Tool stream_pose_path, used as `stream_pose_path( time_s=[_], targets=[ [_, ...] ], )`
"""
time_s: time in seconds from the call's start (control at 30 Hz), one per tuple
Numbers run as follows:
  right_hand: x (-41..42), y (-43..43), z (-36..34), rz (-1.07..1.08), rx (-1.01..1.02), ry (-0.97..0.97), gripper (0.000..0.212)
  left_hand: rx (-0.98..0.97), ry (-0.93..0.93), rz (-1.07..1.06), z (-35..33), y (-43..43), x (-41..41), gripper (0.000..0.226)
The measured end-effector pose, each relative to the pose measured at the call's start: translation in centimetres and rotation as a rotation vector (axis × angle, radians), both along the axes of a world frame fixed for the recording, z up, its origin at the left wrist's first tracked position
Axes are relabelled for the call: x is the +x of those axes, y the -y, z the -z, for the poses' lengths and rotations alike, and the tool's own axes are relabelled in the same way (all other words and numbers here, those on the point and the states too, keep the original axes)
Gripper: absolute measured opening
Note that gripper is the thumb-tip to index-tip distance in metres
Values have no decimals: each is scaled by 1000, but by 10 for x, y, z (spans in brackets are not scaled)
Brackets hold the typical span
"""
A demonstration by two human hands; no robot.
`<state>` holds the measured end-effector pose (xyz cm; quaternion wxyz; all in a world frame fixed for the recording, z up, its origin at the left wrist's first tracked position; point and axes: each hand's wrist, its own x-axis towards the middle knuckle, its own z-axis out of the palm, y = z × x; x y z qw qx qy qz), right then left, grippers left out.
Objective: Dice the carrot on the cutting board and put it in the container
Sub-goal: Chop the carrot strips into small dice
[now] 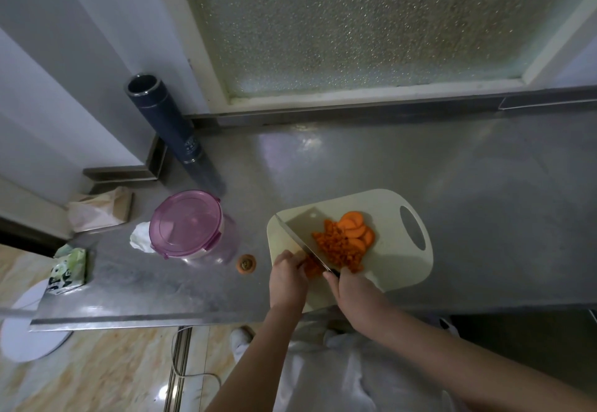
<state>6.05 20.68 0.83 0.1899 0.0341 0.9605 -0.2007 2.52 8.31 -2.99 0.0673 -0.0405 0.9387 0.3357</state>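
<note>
Knife handle (334, 272) under right hand (355, 288)

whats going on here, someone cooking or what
A person is dicing carrot on a cutting board. The right hand grips the knife, whose blade lies across the board. The left hand holds a carrot piece against the blade. A pile of diced carrot and a few uncut round slices lie on the board. The container stands to the left with its purple lid on.
</note>
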Motion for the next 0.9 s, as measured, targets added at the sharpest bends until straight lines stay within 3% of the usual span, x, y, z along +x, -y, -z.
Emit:
stream_pose_path(
  time_s=[0.3,0.6,0.8,0.9],
  targets=[
    [-2,5,8,-32,60,-31,49,14,24,18,1,1,-1,23],
    [-11,-11,15,90,-187,39,49,-23,-16,32,4,2,-2,23],
    [-19,-5,14,42,-142,6,50,-29,-3,26,1,1,0,21],
    [-19,-9,13,84,-217,35,51,-46,-10,25,1,1,0,22]
  ],
)
